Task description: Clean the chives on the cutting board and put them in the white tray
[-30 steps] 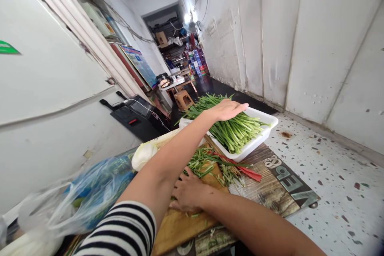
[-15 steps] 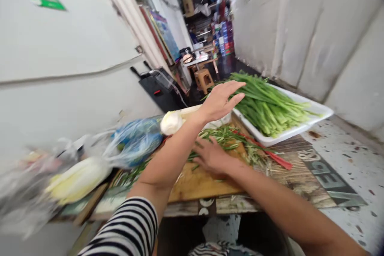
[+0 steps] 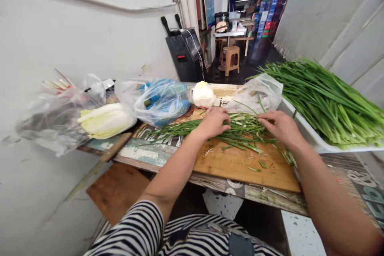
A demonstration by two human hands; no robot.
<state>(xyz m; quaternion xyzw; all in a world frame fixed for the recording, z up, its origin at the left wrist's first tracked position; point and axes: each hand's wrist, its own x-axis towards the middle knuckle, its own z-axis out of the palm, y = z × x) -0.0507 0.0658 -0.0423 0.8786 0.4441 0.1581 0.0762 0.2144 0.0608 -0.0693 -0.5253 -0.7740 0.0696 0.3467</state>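
Loose garlic chives (image 3: 243, 126) lie in an untidy heap across the wooden cutting board (image 3: 237, 164), their long green ends trailing off to the left. My left hand (image 3: 213, 122) rests on the heap's left part, its fingers and thumb curled round some stalks. At the heap's right end, my right hand (image 3: 280, 126) has its fingertips pinched together on chive strands, one of which sticks up. A white foam tray (image 3: 303, 124) piled with a big bundle of long chives (image 3: 333, 100) stands to the right of my right hand.
Behind the board are a white round cabbage end (image 3: 203, 94) and a crumpled clear bag (image 3: 255, 92). To the left lie a blue bagged bundle (image 3: 165, 102), a Chinese cabbage (image 3: 108, 121) and a knife (image 3: 102, 162) overhanging the edge. A black speaker-like case (image 3: 186, 56) stands behind.
My left hand has come down from the air onto the chives. My right hand has moved to the heap's right end. The view has turned left and downward.
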